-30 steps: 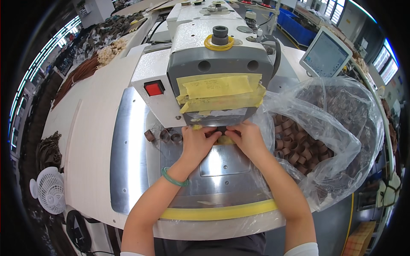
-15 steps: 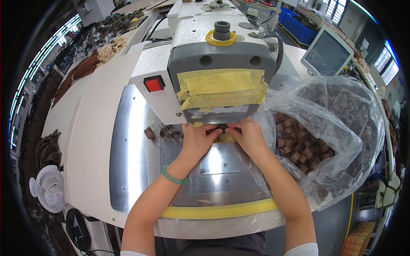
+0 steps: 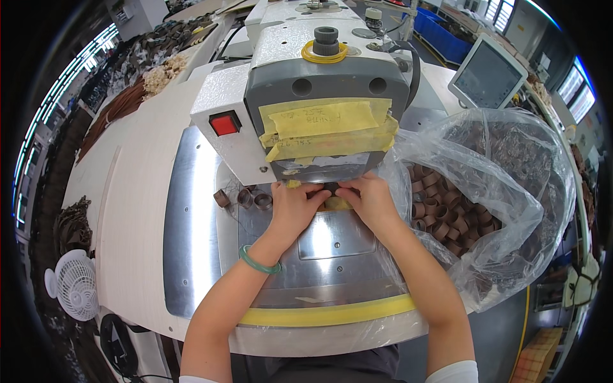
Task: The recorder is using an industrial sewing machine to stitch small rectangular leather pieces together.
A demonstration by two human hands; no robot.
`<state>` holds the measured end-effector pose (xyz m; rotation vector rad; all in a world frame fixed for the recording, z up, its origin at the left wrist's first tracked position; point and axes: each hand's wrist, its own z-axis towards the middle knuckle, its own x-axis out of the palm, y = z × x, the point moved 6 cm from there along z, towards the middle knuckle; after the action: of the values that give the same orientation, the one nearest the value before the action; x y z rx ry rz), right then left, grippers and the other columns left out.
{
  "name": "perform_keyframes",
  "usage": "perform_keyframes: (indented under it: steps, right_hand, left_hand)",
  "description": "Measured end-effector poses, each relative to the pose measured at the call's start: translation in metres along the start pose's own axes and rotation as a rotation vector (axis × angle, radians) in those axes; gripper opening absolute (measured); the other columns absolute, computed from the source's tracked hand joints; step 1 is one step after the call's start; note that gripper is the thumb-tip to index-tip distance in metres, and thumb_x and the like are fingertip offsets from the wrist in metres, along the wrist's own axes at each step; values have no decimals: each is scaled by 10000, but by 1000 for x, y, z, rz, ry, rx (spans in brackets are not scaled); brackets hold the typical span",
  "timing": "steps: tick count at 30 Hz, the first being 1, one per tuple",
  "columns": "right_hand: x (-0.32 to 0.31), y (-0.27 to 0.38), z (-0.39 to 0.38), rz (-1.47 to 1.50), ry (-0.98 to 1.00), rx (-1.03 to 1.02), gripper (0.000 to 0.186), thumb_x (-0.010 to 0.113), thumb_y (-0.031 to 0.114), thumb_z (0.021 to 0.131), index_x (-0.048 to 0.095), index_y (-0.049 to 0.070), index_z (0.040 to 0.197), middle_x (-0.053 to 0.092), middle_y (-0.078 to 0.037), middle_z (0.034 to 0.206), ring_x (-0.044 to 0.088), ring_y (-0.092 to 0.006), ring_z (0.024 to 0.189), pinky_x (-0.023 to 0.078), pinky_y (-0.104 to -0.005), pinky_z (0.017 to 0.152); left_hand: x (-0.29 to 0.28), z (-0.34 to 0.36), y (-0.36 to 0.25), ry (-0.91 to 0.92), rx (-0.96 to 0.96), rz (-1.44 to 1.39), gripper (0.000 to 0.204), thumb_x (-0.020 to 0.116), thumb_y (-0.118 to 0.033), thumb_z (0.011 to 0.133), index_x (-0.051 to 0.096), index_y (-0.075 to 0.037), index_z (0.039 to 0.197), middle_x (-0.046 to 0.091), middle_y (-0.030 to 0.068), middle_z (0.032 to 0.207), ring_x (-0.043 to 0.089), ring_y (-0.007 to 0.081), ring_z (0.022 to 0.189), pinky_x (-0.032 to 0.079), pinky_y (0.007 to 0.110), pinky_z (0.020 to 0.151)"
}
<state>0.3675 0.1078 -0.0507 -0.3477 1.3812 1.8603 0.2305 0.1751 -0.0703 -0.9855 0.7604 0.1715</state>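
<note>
Under the head of a white and grey sewing machine [image 3: 329, 80], my left hand [image 3: 294, 205] and my right hand [image 3: 369, 199] meet from either side. Thumb and fingers of each are closed in a pinch on a small dark piece [image 3: 330, 187], mostly hidden by the fingertips and the machine head. A yellowish patch [image 3: 336, 203] lies just below the fingers, above a metal cover plate [image 3: 336, 236]. Beside my left hand, several brown band rings [image 3: 244, 198] lie on the machine bed. A green bangle [image 3: 258, 262] circles my left wrist.
At the right, an open clear plastic bag [image 3: 511, 185] holds many brown rings [image 3: 447, 214], close to my right forearm. A screen [image 3: 488, 73] stands behind it. Yellow tape [image 3: 332, 313] runs along the bed's front edge. A white fan [image 3: 76, 284] is at the left.
The whole view has shifted slightly, with the machine head appearing a little further left. Both hands keep their pinch at the same place under the machine.
</note>
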Motion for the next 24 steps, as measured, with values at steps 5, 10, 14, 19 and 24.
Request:
perform_keyframes:
  steps: [5,10,14,19,24]
  right_hand:
    - [1,0,0,-5,2,5,140,667,119,688,651,30,795,580,-116,784,579,-301,724,468,-364,640]
    - [5,2,1,-38,-30,-55,135,671,129,678,654,49,786,578,-101,783,577,-293,729,467,-364,638]
    - [3,0,1,-54,-7,9,137,670,128,677,653,48,788,576,-98,780,575,-289,737,466,-365,640]
    - [5,4,1,-51,-34,-75,136,668,123,678,653,47,790,572,-100,773,575,-287,740,466,-363,642]
    - [4,-3,1,-7,-8,-11,135,671,117,674,652,42,786,574,-103,774,573,-289,740,465,-363,641]
  left_hand:
    - [1,0,2,35,-42,-17,225,661,-293,707,696,-83,780,636,85,696,559,234,734,307,358,752]
    - [-11,-1,-8,-49,123,43,198,684,-162,703,663,13,794,640,125,686,606,195,603,466,270,587]
    - [-1,1,-2,-13,60,-81,202,684,-169,706,665,8,801,639,129,687,607,209,609,468,280,592]
    - [-10,0,-8,-51,140,60,207,682,-176,712,665,3,814,643,122,690,607,185,610,467,270,589]
    - [-3,1,-5,-2,58,37,212,681,-180,714,666,7,812,643,115,689,604,171,605,466,259,588]
